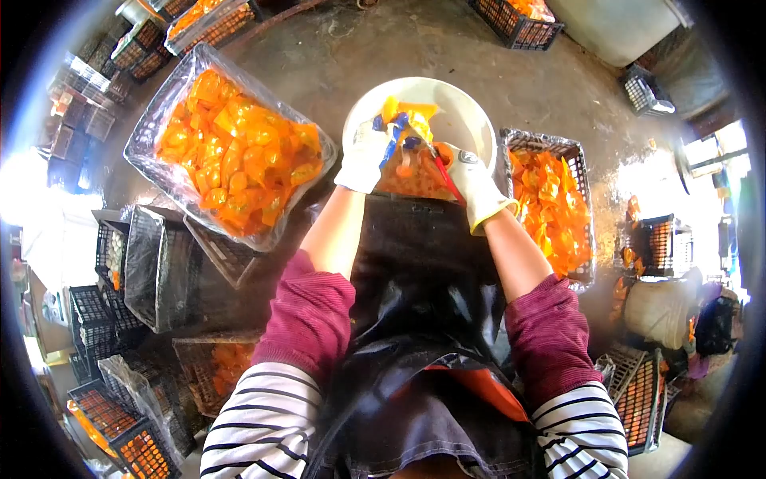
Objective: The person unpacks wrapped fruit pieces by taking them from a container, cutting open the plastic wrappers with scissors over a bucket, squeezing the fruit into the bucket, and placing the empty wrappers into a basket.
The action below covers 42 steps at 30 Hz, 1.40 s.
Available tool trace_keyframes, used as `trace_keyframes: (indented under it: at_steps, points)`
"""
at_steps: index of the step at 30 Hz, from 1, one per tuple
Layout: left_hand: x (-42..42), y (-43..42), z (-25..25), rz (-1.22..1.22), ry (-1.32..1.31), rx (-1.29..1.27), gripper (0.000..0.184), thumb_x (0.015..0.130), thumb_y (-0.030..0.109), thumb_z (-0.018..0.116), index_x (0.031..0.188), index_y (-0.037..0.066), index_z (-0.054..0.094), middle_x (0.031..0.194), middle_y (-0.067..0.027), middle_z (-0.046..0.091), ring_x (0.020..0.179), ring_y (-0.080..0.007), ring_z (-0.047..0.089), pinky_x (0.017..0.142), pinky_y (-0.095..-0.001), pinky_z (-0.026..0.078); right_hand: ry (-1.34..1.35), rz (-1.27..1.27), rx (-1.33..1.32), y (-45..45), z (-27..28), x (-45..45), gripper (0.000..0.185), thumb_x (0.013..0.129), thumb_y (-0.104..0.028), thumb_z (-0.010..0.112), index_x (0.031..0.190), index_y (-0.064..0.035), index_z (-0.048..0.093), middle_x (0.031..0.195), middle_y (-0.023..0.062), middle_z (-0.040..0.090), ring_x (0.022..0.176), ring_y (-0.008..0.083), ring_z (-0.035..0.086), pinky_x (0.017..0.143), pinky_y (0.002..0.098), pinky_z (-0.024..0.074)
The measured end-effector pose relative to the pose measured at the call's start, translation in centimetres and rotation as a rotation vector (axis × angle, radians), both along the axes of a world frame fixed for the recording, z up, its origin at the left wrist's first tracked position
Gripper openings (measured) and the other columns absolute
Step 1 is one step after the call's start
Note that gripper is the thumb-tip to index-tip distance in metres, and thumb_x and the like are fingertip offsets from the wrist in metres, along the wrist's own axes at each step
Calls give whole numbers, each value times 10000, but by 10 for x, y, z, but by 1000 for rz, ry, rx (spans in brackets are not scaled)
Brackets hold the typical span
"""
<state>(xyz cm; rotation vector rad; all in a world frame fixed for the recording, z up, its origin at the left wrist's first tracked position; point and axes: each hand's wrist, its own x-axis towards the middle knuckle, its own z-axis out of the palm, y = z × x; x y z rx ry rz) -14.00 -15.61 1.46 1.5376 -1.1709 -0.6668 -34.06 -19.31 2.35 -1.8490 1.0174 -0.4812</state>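
My left hand (367, 160), in a white glove with blue fingertips, is closed on a glossy orange-yellow piece (418, 113) over a white basin (467, 108). I cannot make out exactly what the piece is. In my right hand (472, 184), also gloved in white, is a slim tool with a red handle (448, 179). Its tip points toward the left fingers and is partly hidden by the piece. Lower in the basin lie wet orange bits (407, 177), close beneath both hands.
To the left stands a plastic-lined crate (148, 132) heaped with glossy orange pieces (231, 148). At the right, a black crate (586, 215) holds more orange pieces (549, 207). Stacked dark crates (148, 263) line the left side. A black apron (423, 279) covers my lap.
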Motion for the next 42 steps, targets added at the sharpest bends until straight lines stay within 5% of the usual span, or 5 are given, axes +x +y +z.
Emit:
trace_keyframes:
  at_steps: [7, 15, 26, 36, 42]
  points:
    - [12, 52, 62, -198, 472, -66, 378, 980, 230, 510, 1288, 11, 506, 1240, -111, 590, 1119, -185, 585, 922, -277, 470, -717, -334, 634, -38, -66, 5, 329, 936, -299, 565, 1154, -59, 617, 970, 90, 667, 819, 183, 631, 671, 294, 503]
    - [122, 103, 56, 505, -555, 360, 729, 804, 550, 636, 1331, 67, 496, 1237, -200, 584, 1167, -325, 550, 981, -417, 434, -1548, -237, 939, -34, -16, -73, 587, 897, -456, 581, 1196, 47, 535, 1273, 184, 573, 1138, 294, 581, 1044, 463, 414]
    - [221, 162, -18, 476, -1065, 810, 496, 817, 485, 645, 1156, 127, 591, 1061, -104, 669, 952, -299, 645, 805, -434, 493, -1209, -237, 901, -27, 12, -34, 494, 934, -380, 568, 1199, 36, 549, 1257, 142, 590, 1105, 247, 595, 1026, 390, 433]
    - [207, 179, 35, 390, 1431, -478, 440, 917, 274, 625, 1310, 125, 495, 1277, -119, 529, 1124, -377, 558, 934, -411, 507, -991, -267, 822, -6, 29, -20, 469, 945, -365, 561, 1209, 20, 526, 1143, 116, 621, 1020, 228, 592, 949, 358, 454]
    - [173, 126, 33, 305, 1216, -418, 305, 938, 177, 585, 1208, 36, 567, 1177, -113, 581, 1072, -333, 576, 938, -416, 509, -894, -235, 752, -8, 13, -26, 457, 962, -359, 528, 1231, 10, 513, 1224, 191, 581, 1076, 271, 591, 965, 382, 451]
